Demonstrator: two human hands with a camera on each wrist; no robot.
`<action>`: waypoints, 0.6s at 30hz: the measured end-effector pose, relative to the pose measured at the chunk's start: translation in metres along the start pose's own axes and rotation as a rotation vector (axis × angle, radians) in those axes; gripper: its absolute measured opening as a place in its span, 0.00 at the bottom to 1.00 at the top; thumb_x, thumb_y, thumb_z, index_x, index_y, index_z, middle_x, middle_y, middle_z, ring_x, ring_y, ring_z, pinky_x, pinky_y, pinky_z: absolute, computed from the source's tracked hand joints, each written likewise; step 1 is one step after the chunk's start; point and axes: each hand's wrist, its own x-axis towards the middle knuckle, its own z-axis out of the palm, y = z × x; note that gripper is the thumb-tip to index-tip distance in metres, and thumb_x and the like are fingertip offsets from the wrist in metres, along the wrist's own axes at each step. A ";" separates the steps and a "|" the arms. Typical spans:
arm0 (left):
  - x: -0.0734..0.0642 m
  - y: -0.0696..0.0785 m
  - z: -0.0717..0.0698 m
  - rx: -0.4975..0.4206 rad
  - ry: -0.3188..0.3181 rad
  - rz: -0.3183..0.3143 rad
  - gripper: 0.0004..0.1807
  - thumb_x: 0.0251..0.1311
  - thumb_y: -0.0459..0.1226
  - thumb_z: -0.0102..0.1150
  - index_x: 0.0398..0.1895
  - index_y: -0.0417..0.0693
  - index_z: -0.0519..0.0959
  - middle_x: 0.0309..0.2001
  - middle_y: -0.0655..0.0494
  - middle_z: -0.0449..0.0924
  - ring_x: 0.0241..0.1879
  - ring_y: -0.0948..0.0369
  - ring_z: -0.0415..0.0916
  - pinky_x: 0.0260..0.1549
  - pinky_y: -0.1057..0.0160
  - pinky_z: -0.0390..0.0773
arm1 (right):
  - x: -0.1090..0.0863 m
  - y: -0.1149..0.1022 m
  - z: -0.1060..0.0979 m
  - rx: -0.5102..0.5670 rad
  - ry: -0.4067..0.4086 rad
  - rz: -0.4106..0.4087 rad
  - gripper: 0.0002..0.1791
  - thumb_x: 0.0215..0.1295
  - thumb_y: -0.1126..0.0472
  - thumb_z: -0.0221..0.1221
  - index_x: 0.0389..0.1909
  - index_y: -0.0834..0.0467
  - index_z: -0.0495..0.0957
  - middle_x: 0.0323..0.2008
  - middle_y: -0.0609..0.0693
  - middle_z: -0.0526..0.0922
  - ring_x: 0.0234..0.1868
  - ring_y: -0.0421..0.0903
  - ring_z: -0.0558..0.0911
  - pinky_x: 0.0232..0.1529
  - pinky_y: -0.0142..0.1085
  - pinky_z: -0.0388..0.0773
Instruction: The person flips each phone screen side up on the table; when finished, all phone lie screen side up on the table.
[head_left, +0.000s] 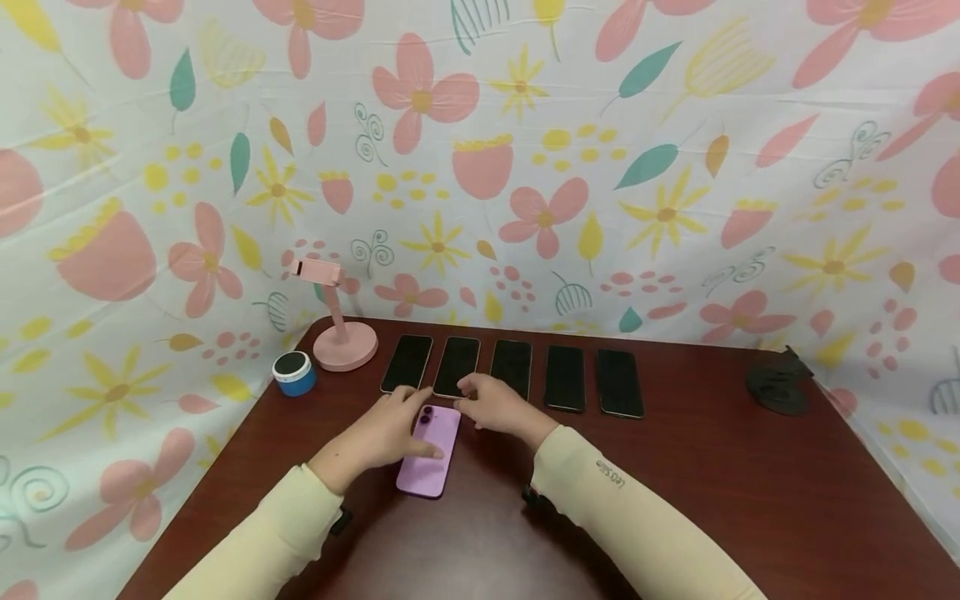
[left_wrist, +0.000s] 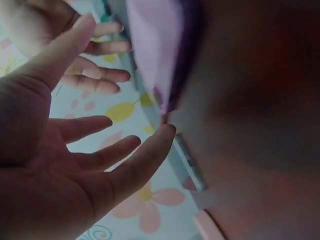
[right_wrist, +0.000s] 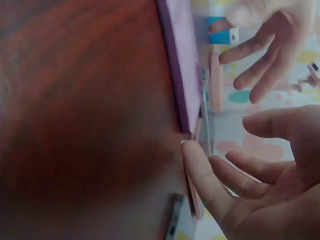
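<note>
A purple phone (head_left: 426,471) lies on the table with its back and camera lenses facing up. Over its left side reaches my left hand (head_left: 384,429), thumb across the back and fingers by the top end. In the left wrist view, that hand's extended index fingertip (left_wrist: 169,131) is right at a phone corner. My right hand (head_left: 498,406) hovers just beyond the phone's upper right corner. Loosely bent and apart, its fingers show in the right wrist view, the index fingertip (right_wrist: 189,148) close to the phone's end. Neither hand grips anything.
Behind the hands, several dark-screened phones (head_left: 564,377) lie in a row. At the back left stand a pink phone stand (head_left: 345,343) and a small blue-and-white cylinder (head_left: 295,380). A black stand (head_left: 778,387) sits far right. Flower-patterned cloth (head_left: 585,250) hangs behind the table (head_left: 675,500).
</note>
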 end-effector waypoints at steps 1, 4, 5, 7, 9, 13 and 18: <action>-0.005 -0.002 0.003 -0.012 -0.009 0.005 0.58 0.51 0.56 0.84 0.81 0.41 0.66 0.74 0.34 0.70 0.71 0.35 0.72 0.68 0.36 0.76 | 0.000 0.000 0.003 -0.024 -0.002 -0.014 0.26 0.79 0.56 0.60 0.71 0.63 0.75 0.65 0.61 0.82 0.43 0.51 0.90 0.52 0.47 0.88; -0.017 -0.006 0.010 -0.026 -0.028 0.023 0.61 0.45 0.54 0.87 0.80 0.40 0.67 0.73 0.35 0.71 0.69 0.38 0.72 0.68 0.38 0.77 | 0.000 -0.001 0.010 -0.074 0.001 -0.044 0.24 0.76 0.57 0.63 0.68 0.63 0.77 0.62 0.61 0.84 0.55 0.55 0.87 0.61 0.51 0.85; -0.020 -0.006 0.012 -0.029 -0.027 0.031 0.60 0.44 0.53 0.88 0.79 0.40 0.68 0.72 0.35 0.71 0.68 0.38 0.73 0.67 0.38 0.77 | 0.000 -0.001 0.012 -0.086 0.006 -0.053 0.24 0.75 0.58 0.64 0.67 0.63 0.78 0.61 0.61 0.85 0.58 0.55 0.86 0.64 0.52 0.83; -0.025 -0.006 0.016 -0.024 -0.021 0.052 0.59 0.41 0.51 0.90 0.77 0.38 0.71 0.71 0.35 0.73 0.67 0.39 0.73 0.67 0.39 0.78 | -0.001 -0.002 0.015 -0.094 0.019 -0.053 0.24 0.73 0.59 0.66 0.66 0.62 0.79 0.58 0.61 0.85 0.59 0.56 0.85 0.65 0.53 0.82; -0.029 -0.003 0.019 -0.004 -0.013 0.075 0.56 0.40 0.50 0.91 0.73 0.37 0.75 0.70 0.34 0.74 0.66 0.38 0.74 0.67 0.40 0.78 | -0.001 -0.002 0.017 -0.091 0.030 -0.045 0.24 0.71 0.59 0.68 0.64 0.63 0.80 0.57 0.61 0.86 0.57 0.56 0.85 0.64 0.53 0.82; -0.034 0.002 0.023 0.052 -0.003 0.111 0.47 0.39 0.49 0.91 0.63 0.34 0.82 0.68 0.32 0.77 0.63 0.38 0.75 0.65 0.41 0.79 | 0.000 -0.002 0.021 -0.099 0.059 -0.038 0.23 0.68 0.61 0.70 0.61 0.64 0.81 0.53 0.60 0.86 0.52 0.54 0.85 0.61 0.51 0.84; -0.036 0.000 0.025 0.107 0.005 0.141 0.42 0.43 0.50 0.89 0.59 0.35 0.85 0.66 0.32 0.79 0.62 0.39 0.75 0.65 0.42 0.79 | 0.003 0.000 0.029 -0.121 0.088 -0.031 0.22 0.66 0.62 0.71 0.58 0.64 0.83 0.51 0.59 0.85 0.51 0.53 0.85 0.59 0.49 0.84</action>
